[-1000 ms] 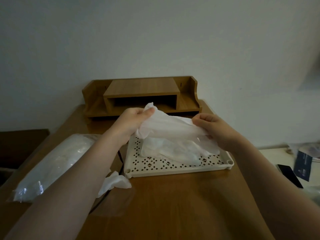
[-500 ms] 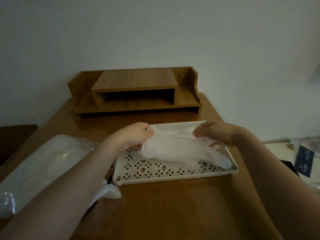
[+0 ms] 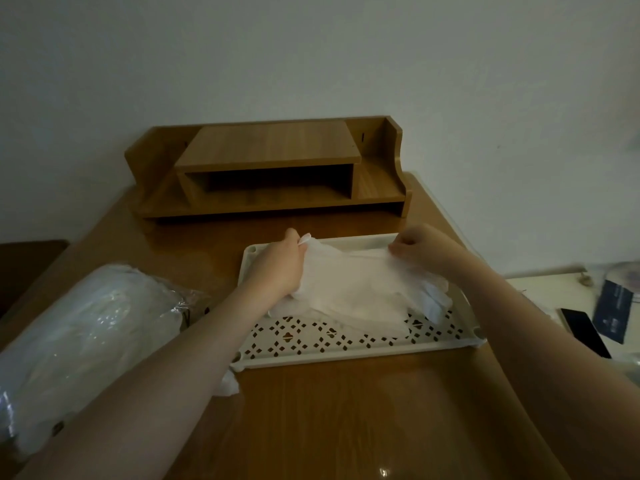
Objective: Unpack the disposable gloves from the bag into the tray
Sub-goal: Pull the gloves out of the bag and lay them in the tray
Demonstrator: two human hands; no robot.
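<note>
A white perforated tray [image 3: 346, 344] lies on the wooden desk. In it sits a small pile of thin white disposable gloves [image 3: 360, 292]. My left hand [image 3: 280, 268] grips the left end of the top glove, a bit of it poking out above my thumb. My right hand [image 3: 422, 251] pinches the same glove's right end, low over the tray's far side. A clear plastic bag [image 3: 69, 337] full of more gloves lies on the desk to the left. One loose glove [image 3: 228, 386] peeks out under my left forearm, outside the tray.
A wooden desk organiser [image 3: 270, 171] stands at the back against the wall. To the right, on a lighter surface, lie a dark phone [image 3: 585, 330] and a dark blue packet [image 3: 613, 313]. Bare desk lies in front of the tray.
Both hands have lowered the stretched glove from mid-air down onto the pile in the tray. The view has shifted, so the tray sits further right.
</note>
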